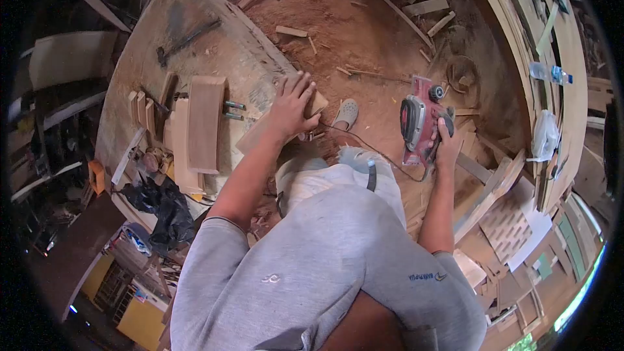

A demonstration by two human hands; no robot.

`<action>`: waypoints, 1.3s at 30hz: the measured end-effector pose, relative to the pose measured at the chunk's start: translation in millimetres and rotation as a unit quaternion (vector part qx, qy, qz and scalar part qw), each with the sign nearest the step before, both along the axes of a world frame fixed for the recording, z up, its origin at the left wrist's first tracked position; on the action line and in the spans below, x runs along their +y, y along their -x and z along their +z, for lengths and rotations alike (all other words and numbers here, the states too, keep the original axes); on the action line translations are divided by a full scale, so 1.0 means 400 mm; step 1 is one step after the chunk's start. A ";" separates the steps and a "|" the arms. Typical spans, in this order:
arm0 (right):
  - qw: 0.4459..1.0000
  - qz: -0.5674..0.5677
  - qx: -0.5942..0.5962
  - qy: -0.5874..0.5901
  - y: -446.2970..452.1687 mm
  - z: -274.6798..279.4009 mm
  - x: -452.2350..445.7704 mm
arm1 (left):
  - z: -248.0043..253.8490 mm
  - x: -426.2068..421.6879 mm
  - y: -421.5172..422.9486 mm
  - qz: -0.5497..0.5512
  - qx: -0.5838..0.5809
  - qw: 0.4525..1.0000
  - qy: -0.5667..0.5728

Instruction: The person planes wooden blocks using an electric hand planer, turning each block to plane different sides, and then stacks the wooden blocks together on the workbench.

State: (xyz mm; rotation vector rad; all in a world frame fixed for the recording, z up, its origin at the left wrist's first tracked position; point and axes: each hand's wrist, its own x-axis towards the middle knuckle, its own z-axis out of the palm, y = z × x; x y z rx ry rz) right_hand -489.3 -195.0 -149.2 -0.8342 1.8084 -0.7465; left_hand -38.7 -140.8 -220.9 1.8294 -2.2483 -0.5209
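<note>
My left hand [292, 105] lies over a wooden board [259, 131] at the bench's right edge, its fingers on the board's far part. Off to the right, my right hand [444, 143] is wrapped round the handle of a red electric planer [424, 120], held up beside my body above the floor. A dark cord runs from the planer toward the bench. Left of my left hand, a curved brown board [206, 123] rests on the workbench [250, 36], with two small metallic-tipped tools [234, 110] next to it.
A hammer-like tool [185, 43] lies farther up the bench. Small wood blocks [142, 109] and a black plastic bag [159, 208] are at left. Offcuts [426, 6] litter the dusty floor. Long planks [571, 136] at right bear a plastic bottle [551, 73].
</note>
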 end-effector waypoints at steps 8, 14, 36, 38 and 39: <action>1.000 0.004 -0.014 0.005 -0.002 -0.001 -0.009 | -0.051 -0.029 0.006 -0.123 0.015 0.992 -0.028; 0.999 0.034 -0.002 0.002 0.004 -0.018 -0.019 | 0.008 -0.164 -0.010 -0.126 -0.104 0.976 -0.147; 0.994 0.095 -0.052 -0.011 -0.071 -0.019 -0.009 | 0.009 0.400 -0.213 0.750 0.098 0.654 -0.008; 0.992 0.109 -0.064 -0.006 -0.102 -0.017 -0.011 | 0.041 0.392 -0.143 0.787 0.120 0.602 -0.060; 0.991 0.124 -0.053 -0.009 -0.118 -0.015 -0.006 | 0.020 0.409 -0.131 0.796 0.144 0.587 -0.049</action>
